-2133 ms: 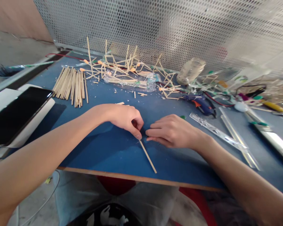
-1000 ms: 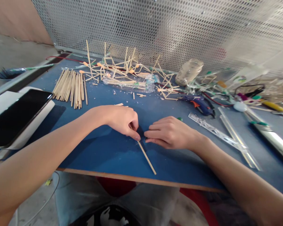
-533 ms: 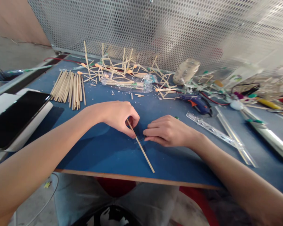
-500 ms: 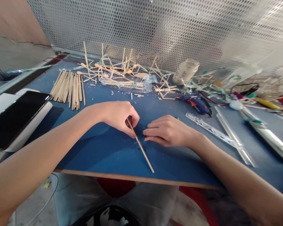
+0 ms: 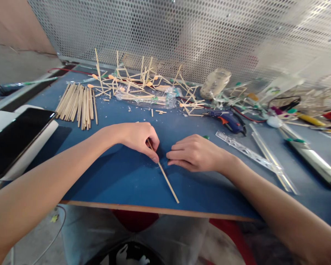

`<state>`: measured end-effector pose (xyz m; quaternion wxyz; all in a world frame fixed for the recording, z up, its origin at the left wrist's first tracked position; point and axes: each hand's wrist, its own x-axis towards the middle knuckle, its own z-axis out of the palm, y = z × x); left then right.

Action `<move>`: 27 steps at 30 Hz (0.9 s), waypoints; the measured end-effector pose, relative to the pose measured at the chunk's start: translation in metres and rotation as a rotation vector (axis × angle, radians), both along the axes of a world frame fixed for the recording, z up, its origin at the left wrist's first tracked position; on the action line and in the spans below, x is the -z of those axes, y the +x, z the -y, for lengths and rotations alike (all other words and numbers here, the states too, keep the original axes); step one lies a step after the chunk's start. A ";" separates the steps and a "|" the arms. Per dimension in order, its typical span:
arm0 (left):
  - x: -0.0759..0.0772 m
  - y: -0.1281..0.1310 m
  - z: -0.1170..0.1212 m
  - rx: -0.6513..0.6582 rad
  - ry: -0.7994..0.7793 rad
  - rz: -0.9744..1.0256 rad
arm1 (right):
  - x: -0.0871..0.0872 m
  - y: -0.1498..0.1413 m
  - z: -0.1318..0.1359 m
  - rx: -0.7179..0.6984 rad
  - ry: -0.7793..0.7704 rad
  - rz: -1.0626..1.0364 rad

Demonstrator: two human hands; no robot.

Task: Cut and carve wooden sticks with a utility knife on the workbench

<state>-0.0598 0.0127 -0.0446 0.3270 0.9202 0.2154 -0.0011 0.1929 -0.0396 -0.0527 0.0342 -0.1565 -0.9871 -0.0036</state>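
Observation:
A thin wooden stick (image 5: 168,183) slants over the blue table, its lower end pointing at the front edge. My left hand (image 5: 143,140) is closed on the upper part of this stick, between thumb and fingers. Just to the right, my right hand (image 5: 191,152) rests low over the table with its fingers pressed together. A small dark bit shows at its fingertips, too little to name. The two hands are apart, with the stick nearer the left one.
Loose wooden sticks (image 5: 78,105) lie in a bundle at left, beside a phone (image 5: 19,141). Glued stick frames (image 5: 143,79) and a jar (image 5: 215,84) stand along the perforated metal panel (image 5: 154,29). A glue gun (image 5: 228,121), a clear ruler (image 5: 245,151) and a utility knife (image 5: 314,163) lie at right.
The left thumb and fingers have closed a little further down around the stick. The right hand stays almost where it was. The view has shifted slightly.

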 end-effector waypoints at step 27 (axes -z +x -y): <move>-0.008 -0.001 0.004 -0.019 -0.050 -0.046 | -0.001 0.007 0.004 0.027 0.055 -0.030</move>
